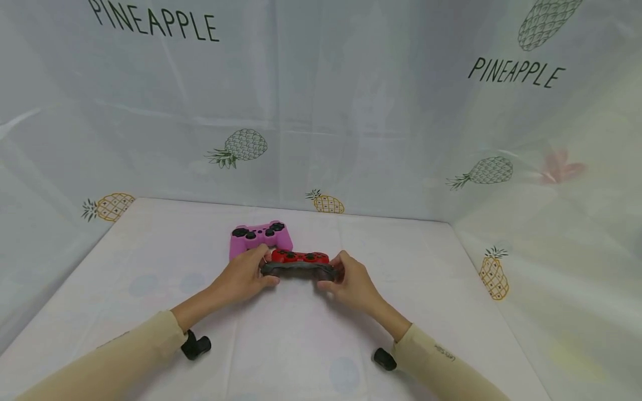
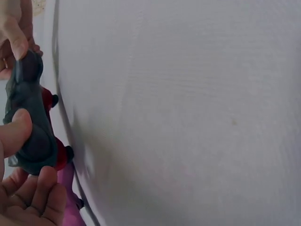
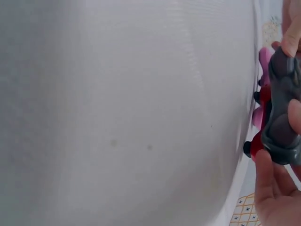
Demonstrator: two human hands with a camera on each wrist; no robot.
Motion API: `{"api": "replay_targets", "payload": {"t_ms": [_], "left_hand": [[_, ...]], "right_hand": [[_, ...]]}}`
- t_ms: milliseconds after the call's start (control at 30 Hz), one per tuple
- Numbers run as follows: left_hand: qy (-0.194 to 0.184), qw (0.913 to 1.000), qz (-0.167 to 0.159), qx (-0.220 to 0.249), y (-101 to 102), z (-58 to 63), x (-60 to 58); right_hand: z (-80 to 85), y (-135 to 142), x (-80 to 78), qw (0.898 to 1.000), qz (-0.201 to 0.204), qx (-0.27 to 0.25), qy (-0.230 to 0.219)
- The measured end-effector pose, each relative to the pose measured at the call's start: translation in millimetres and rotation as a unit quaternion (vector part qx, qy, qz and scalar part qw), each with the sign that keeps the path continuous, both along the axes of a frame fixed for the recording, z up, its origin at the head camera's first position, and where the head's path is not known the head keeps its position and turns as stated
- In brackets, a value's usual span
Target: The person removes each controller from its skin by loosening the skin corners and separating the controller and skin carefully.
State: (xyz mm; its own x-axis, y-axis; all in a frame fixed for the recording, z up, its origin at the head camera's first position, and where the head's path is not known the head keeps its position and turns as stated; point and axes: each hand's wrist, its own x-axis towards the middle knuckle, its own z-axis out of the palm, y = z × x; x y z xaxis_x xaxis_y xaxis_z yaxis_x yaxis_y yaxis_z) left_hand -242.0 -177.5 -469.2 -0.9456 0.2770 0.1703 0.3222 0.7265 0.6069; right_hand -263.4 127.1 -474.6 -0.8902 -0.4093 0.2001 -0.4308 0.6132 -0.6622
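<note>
A dark grey game controller (image 1: 297,269) is held level between both hands, its front edge towards me. My left hand (image 1: 244,277) grips its left end, thumb on the near side. The right hand (image 1: 355,283) holds the right end, also with the thumb in front. Just behind it shows a red game controller (image 1: 301,257) with dark sticks, partly hidden; whether the two touch I cannot tell. Beyond my left hand a pink game controller (image 1: 261,233) with black sticks lies on the table. In the left wrist view, the left thumb presses the grey controller (image 2: 35,127).
The white-covered table (image 1: 301,345) stands against a pale curtain (image 1: 321,111) printed with pineapples, which also closes off the right side. A small black device (image 1: 195,345) sits by the left cuff and another black device (image 1: 384,359) by the right cuff.
</note>
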Motion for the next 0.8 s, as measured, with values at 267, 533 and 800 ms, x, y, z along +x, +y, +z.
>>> {"api": "replay_targets", "payload": {"t_ms": [267, 533, 800], "left_hand": [[-0.039, 0.9981, 0.002, 0.048, -3.4, -4.0, -1.9], [-0.022, 0.9961, 0.021, 0.083, -3.8, -2.8, -1.2], [-0.033, 0.9941, 0.013, 0.102, -3.8, -0.9, -4.4]], "right_hand": [[0.3, 7.5, -1.6, 0.997, 0.011, -0.052, -0.051], [2.0, 6.5, -5.8, 0.996, 0.016, -0.072, -0.042], [0.9, 4.5, -4.5, 0.996, -0.008, -0.08, -0.045]]}}
